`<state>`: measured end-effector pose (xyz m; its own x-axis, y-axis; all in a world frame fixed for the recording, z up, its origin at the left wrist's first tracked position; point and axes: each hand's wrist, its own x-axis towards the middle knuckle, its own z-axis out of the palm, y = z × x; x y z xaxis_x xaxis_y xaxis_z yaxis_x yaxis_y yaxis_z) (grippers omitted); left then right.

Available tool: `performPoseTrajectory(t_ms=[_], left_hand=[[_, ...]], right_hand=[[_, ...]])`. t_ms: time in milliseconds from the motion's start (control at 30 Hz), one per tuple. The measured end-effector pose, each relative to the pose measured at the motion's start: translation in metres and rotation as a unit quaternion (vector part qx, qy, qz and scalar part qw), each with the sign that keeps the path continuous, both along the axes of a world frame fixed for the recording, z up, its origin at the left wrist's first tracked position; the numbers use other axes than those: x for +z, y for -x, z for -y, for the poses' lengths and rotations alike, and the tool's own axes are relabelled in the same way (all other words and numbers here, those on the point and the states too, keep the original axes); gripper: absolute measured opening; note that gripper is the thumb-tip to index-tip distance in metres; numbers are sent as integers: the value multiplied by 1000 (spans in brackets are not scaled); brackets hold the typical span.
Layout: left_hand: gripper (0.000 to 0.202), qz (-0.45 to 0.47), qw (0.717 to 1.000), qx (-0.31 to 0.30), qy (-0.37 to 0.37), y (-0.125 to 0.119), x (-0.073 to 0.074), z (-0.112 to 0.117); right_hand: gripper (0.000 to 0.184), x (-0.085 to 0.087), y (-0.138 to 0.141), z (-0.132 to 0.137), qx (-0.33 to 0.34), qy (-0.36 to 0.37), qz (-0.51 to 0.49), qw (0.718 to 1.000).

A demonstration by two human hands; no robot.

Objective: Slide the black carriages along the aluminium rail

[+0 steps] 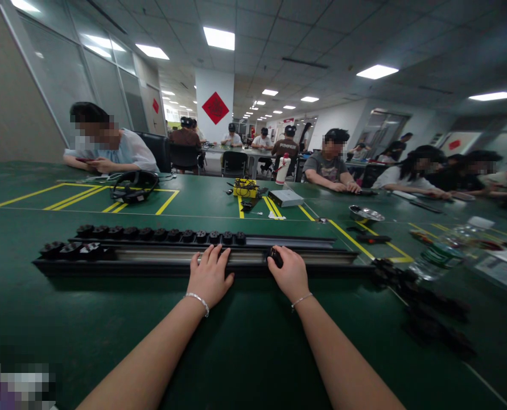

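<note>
A long black track point(151, 267) lies across the green table in front of me, its inner channel shiny. Three black socket modules point(71, 250) sit at its left end. My left hand point(209, 276) rests on the track near the middle, palm down with fingers spread, holding nothing. Farther right, my right hand point(289, 273) grips a black socket module point(275, 258) between thumb and fingers, at the track's channel. Just behind lies a second black track point(289, 241), with a row of several similar modules point(159, 234) along its left and middle part.
Several loose black modules point(436, 327) lie at right, beside a water bottle point(441, 250). Beyond are a metal bowl point(366, 214), a screwdriver-like tool point(372, 238), a grey box point(285, 198), a yellow object point(245, 188) and a black headset point(134, 186). Other people sit around.
</note>
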<state>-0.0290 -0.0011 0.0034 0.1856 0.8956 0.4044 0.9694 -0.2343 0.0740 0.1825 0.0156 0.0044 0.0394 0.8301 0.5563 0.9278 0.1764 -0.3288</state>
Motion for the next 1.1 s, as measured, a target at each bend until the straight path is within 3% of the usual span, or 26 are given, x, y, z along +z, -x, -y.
performPoseTrajectory(t_ms=[1100], left_hand=[[54,1,1000,5,7,-1,2,1]], right_hand=[[36,-4,3,0,-26,-36,-1,999]])
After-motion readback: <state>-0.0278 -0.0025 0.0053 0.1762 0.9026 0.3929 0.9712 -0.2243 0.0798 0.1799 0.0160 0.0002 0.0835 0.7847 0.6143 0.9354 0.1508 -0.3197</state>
